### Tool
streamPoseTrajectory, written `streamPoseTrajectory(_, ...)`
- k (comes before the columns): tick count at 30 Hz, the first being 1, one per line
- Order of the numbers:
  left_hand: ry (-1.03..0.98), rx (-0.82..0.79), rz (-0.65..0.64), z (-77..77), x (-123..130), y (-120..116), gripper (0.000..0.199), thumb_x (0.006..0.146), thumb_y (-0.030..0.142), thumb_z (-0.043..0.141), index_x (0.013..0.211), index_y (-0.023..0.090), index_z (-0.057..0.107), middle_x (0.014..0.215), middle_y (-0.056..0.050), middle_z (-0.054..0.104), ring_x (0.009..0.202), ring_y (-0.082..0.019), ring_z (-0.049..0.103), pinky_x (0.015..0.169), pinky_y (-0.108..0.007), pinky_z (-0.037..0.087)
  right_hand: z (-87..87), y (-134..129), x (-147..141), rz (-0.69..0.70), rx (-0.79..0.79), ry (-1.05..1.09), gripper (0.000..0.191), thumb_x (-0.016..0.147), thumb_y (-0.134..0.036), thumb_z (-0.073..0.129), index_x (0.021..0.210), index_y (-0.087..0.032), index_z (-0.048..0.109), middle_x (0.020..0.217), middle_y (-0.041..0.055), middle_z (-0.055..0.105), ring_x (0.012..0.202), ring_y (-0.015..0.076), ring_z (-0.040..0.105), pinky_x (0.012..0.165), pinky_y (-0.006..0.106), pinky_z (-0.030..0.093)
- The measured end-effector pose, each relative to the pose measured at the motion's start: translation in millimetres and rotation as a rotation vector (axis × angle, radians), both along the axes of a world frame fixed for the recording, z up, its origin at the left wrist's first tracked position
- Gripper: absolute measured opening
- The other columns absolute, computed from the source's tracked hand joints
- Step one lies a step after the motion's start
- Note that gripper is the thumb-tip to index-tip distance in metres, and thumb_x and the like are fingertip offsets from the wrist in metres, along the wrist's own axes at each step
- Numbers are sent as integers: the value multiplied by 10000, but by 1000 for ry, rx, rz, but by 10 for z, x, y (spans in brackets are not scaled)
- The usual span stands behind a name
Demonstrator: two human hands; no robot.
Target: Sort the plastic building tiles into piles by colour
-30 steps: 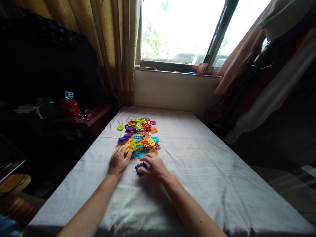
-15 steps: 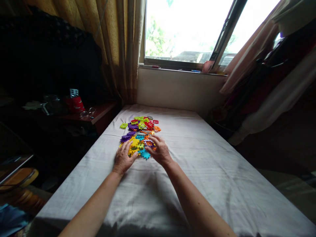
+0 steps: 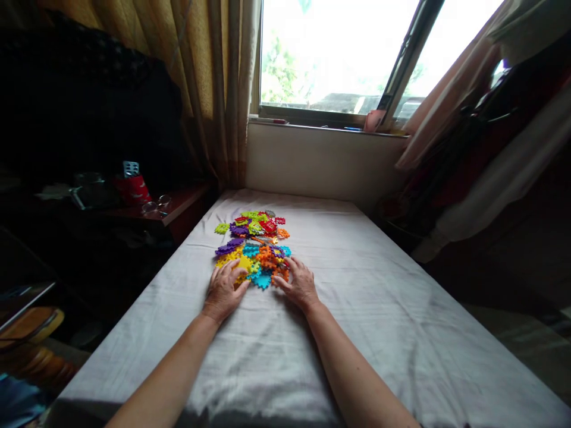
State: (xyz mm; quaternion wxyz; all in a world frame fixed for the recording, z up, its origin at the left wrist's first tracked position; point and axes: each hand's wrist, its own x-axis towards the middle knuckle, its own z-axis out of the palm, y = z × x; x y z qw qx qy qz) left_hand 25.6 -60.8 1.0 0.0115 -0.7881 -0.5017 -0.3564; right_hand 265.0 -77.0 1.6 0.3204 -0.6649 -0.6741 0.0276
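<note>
2 sets of loosely spread fingers, left hand [image 3: 224, 290] and right hand [image 3: 300, 285], touch multicoloured, gear-shaped plastic pieces [image 3: 263, 279] heaped between and beyond them, where light, even pressure should limit scattering.

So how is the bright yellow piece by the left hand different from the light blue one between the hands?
The yellow piece is partly under the fingers of the left hand; the light blue piece lies clear of both hands.
The blue piece is at the pile's near edge; the yellow piece is farther in.
Both have toothed edges.
</note>
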Motion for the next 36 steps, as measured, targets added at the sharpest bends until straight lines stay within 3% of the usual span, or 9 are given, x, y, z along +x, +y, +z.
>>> streamPoseTrajectory(7, -138, 85, 10, -2, -63, 73, 225, 852, 318, 556, 1033, 228, 655, 1181, -91, 686, 1118, -258, 628, 1002, -450, 489, 55, -51, -48, 60, -31, -93, 578, 820, -395, 669, 1365, -258, 535, 1399, 96, 563, 1256, 256, 539, 1035, 402, 416)
streamPoseTrajectory(12, -220, 88, 62, -71, -97, 135, 368, 833, 318, 545, 1172, 193, 616, 1296, -125, 621, 1195, -284, 588, 1047, -468, 475, 11, -16, -12, 103, 31, -44, 550, 832, -330, 648, 1359, -226, 531, 1380, 103, 581, 1237, 245, 559, 1030, 388, 439)
streamPoseTrajectory(18, -258, 19, -46, -86, -143, 141, 513, 766, 177, 489, 1272, 200, 562, 1366, -101, 574, 1286, -241, 536, 1115, -417, 431, -63, 12, 36, 143, 125, 64, 528, 829, -241, 600, 1350, -196, 531, 1287, 108, 646, 1160, 229, 608, 985, 374, 484)
streamPoseTrajectory(24, -321, -1, -37, 15, -156, 92, 395, 862, 330, 503, 1223, 192, 585, 1335, -113, 597, 1244, -238, 572, 1057, -409, 487, -92, -4, 44, 158, 152, 155, 396, 844, -311, 605, 1229, -219, 625, 1148, 83, 713, 1035, 220, 661, 931, 367, 510)
streamPoseTrajectory(28, -242, 11, 99, 1, -112, 79, 414, 851, 400, 540, 1211, 208, 605, 1350, -129, 593, 1264, -282, 553, 1087, -490, 434, -67, -7, 58, 96, 180, 182, 359, 864, -321, 578, 1198, -206, 642, 1200, 93, 693, 1116, 222, 628, 972, 368, 476)
streamPoseTrajectory(31, -152, -69, 208, -49, -84, 98, 505, 816, 456, 590, 1256, 211, 592, 1391, -152, 563, 1289, -337, 523, 1084, -574, 398, -54, -1, 63, -44, 135, 160, 378, 869, -333, 577, 1218, -200, 635, 1284, 112, 646, 1195, 243, 579, 1008, 402, 436)
streamPoseTrajectory(34, -127, -115, 75, -77, -84, 115, 497, 820, 468, 594, 1240, 204, 608, 1345, -136, 604, 1267, -302, 547, 1085, -506, 427, -39, -3, 42, -143, 31, 96, 420, 877, -332, 576, 1277, -206, 606, 1340, 127, 607, 1237, 267, 545, 1029, 439, 393)
streamPoseTrajectory(36, -143, -108, -18, -70, -94, 112, 458, 839, 454, 578, 1228, 214, 620, 1317, -109, 626, 1244, -267, 569, 1078, -449, 451, -20, -13, 20, -132, -18, 52, 422, 896, -333, 555, 1296, -207, 593, 1315, 122, 624, 1245, 269, 535, 1041, 443, 368)
